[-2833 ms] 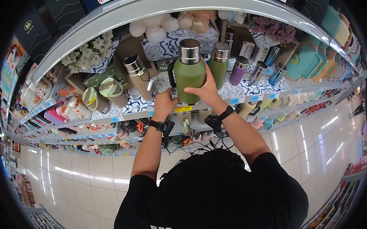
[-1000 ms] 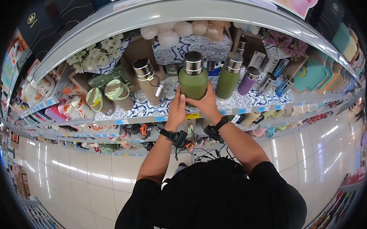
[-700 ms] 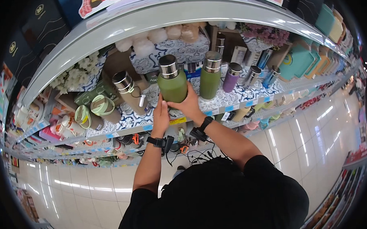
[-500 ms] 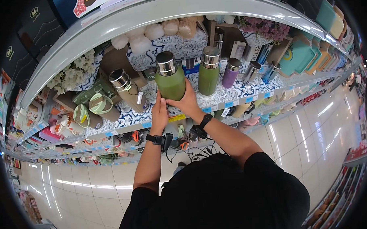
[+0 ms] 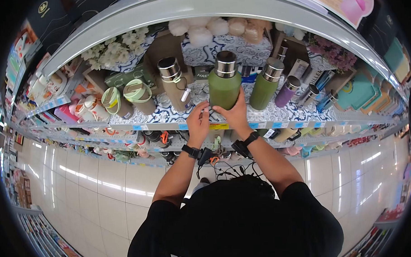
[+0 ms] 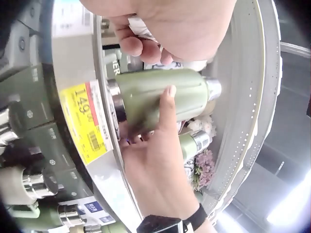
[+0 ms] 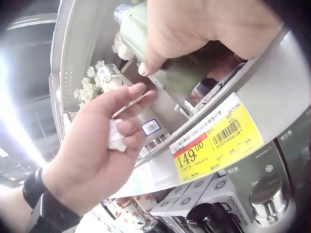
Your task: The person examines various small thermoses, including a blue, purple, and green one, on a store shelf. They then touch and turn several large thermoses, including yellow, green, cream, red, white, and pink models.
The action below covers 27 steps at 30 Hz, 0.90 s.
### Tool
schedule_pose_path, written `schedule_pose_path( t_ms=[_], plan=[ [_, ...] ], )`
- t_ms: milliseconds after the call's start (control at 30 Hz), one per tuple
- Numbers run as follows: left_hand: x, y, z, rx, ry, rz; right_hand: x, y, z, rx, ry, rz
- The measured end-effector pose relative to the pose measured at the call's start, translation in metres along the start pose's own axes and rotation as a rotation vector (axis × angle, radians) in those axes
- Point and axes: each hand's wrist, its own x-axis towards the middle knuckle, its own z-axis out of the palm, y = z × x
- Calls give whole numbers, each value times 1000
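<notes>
A large olive-green vacuum flask (image 5: pixel 225 89) with a steel cap stands upright at the shelf front in the head view. My right hand (image 5: pixel 236 114) grips its lower body, thumb across the front and fingers round the far side. My left hand (image 5: pixel 198 124) is just left of the flask, apart from it. In the right wrist view its ring and little fingers curl over a crumpled white scrap (image 7: pixel 115 136), while the other fingers reach out loosely. The left wrist view shows the flask's steel base ring (image 6: pixel 116 99) close to the shelf edge.
A beige flask (image 5: pixel 174 89) stands left, a slimmer green flask (image 5: pixel 264 92) right, then a purple one (image 5: pixel 286 93). A yellow price tag (image 7: pixel 218 141) hangs on the shelf edge. A metal upper shelf edge (image 5: pixel 201 11) overhangs; boxed flasks sit below.
The flask's black side handle, seen at first on its left, is out of sight now. Both hands held the flask a second ago; my left hand has since come away leftward.
</notes>
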Motion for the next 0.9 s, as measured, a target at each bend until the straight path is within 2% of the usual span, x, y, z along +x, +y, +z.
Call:
schedule_pose_path(
  t_ms=[33,67,133,167,267,400,433,467,567,633,700,733,800,867,900],
  plan=[
    [-9,-8,-4,-19,86,171,-2,-1,-1,33,-7,27],
    [-21,-4,-16,-12,117,128,-7,4,-2,115,-18,-2],
    [-42,-13,-54,125,109,202,-22,10,-8,107,9,-62],
    [-54,-17,-75,187,116,141,-29,11,-13,105,38,-125],
    [-86,-36,-135,111,207,-47,-50,-10,-34,-45,-1,-185],
    [-133,-69,-199,128,339,-159,-66,-8,-43,-54,-45,-146],
    [-140,-74,-206,138,392,-205,-67,-14,-43,-85,-151,-60],
    [-142,-76,-209,130,386,-211,-69,-19,-42,-113,-258,28],
    [-150,-78,-222,122,373,-317,-68,-28,-13,-53,-232,-13],
    [-138,-84,-217,115,296,-223,-69,-27,4,-28,-282,55],
    [-117,-69,-206,99,240,-233,-68,-34,23,14,-363,64],
    [-106,-65,-200,91,186,-201,-67,-36,31,96,-421,141],
    [-83,-54,-188,85,121,-170,-63,-28,51,152,-381,159],
    [-57,-38,-174,35,36,-15,-54,-20,65,230,-357,174],
    [-45,-27,-168,30,21,-15,-52,-19,70,225,-343,179]
  ],
)
